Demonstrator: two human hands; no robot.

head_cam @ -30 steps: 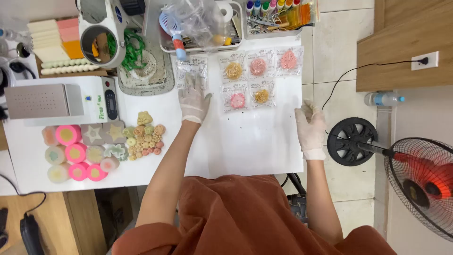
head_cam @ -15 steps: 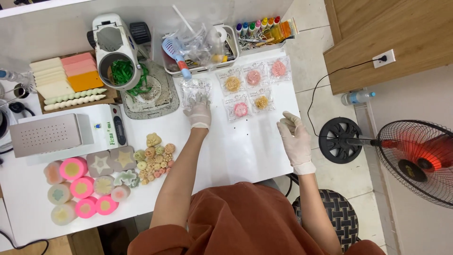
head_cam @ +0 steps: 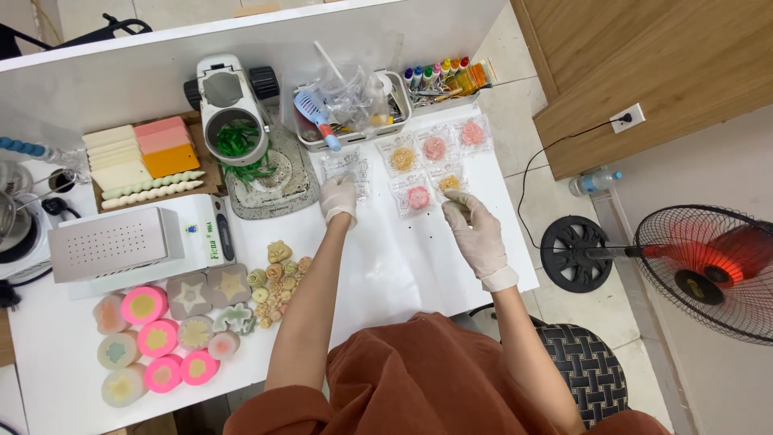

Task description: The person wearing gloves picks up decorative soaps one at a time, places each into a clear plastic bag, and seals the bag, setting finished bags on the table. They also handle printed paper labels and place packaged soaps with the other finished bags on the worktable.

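I wear pale gloves on both hands over a white table (head_cam: 403,266). My left hand (head_cam: 339,198) rests on the bottom edge of a small clear plastic bag (head_cam: 346,167) lying flat. My right hand (head_cam: 473,227) reaches to a clear packet with a yellow flower-shaped piece (head_cam: 448,183), fingertips on its lower edge. Beside it lie packets with a pink piece (head_cam: 418,196), a yellow piece (head_cam: 403,157), and two more pink pieces (head_cam: 436,147) (head_cam: 473,133). Whether either hand grips its packet is unclear.
A white basket (head_cam: 354,133) of clear bags and a brush stands behind the packets, coloured markers (head_cam: 443,76) to its right. Left: a white machine (head_cam: 229,109) with green shreds, a sealer box (head_cam: 121,242), round pink and pale moulds (head_cam: 153,338), small shaped pieces (head_cam: 278,278). A fan (head_cam: 708,270) stands on the floor.
The camera view has drawn closer and shifted. My left hand has moved up to the clear bag. My right hand has moved up and left from the table's edge to the yellow packet.
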